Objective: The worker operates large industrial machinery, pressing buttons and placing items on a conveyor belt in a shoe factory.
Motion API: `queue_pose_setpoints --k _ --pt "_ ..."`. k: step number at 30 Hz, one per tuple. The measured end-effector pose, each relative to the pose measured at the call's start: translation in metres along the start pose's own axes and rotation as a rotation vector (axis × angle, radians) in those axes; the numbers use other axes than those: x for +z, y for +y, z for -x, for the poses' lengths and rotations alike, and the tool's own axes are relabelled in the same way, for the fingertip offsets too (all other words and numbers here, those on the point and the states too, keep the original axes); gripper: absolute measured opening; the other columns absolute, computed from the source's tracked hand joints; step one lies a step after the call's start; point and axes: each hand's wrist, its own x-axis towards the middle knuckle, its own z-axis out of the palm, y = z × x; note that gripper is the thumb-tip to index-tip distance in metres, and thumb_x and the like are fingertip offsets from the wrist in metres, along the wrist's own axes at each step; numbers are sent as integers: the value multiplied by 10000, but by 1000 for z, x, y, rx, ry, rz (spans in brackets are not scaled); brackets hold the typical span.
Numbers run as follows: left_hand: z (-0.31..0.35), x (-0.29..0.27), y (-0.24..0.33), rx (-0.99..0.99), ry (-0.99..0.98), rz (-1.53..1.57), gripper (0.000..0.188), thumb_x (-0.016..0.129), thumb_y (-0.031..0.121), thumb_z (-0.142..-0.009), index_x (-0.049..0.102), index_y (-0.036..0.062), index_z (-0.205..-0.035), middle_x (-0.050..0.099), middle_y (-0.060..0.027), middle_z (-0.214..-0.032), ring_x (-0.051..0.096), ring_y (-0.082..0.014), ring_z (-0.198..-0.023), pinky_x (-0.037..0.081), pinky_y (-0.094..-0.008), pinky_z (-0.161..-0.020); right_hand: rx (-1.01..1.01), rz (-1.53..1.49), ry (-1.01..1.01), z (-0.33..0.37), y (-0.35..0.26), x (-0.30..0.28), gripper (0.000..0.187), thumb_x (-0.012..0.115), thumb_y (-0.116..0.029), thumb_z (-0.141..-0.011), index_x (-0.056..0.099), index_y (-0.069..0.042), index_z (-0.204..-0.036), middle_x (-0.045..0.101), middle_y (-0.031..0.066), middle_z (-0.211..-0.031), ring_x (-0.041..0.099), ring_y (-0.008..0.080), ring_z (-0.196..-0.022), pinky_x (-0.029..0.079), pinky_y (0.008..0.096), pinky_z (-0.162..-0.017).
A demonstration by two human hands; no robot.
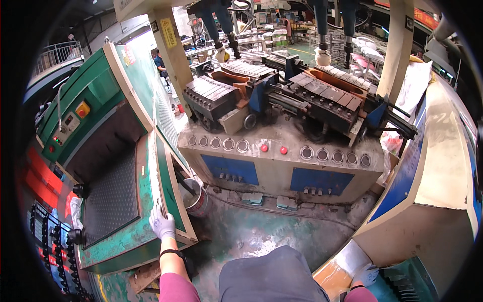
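My left hand, in a white glove, rests on the pale front edge of a green machine cabinet, fingers stretched forward along it. I see nothing held in it. At the lower right my right hand, also gloved, lies between a tan board with a shiny plate and a green tray. Dark ridged parts lie in that tray, next to the hand. The right fingers are too small and partly hidden to show whether they hold anything.
Ahead stands a beige two-station machine with red buttons, round dials and clamps. Two foot pedals sit at its base. A bucket stands beside the green cabinet. A beige and blue cabinet rises at the right.
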Motion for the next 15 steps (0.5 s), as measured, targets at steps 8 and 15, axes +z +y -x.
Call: queue_pose_setpoints --k 8,15 --pt "-2 2 -3 -12 -16 -23 521 609 228 -786 564 80 -1283 533 -90 -1397 449 -241 -1330 313 -395 -1117 -9 35 -69 7 -9 -19 692 330 -547 -1011 404 -7 -1438 483 152 -1442 444 272 -1345 341 455 -1086" --pt "-3 3 -1 -14 -30 -6 530 616 218 -777 561 83 -1287 531 -91 -1395 440 -244 -1333 303 -409 -1125 -18 42 -87 4 -9 -21 690 325 -549 -1012 398 -14 -1443 482 153 -1444 448 280 -1342 347 454 -1082"
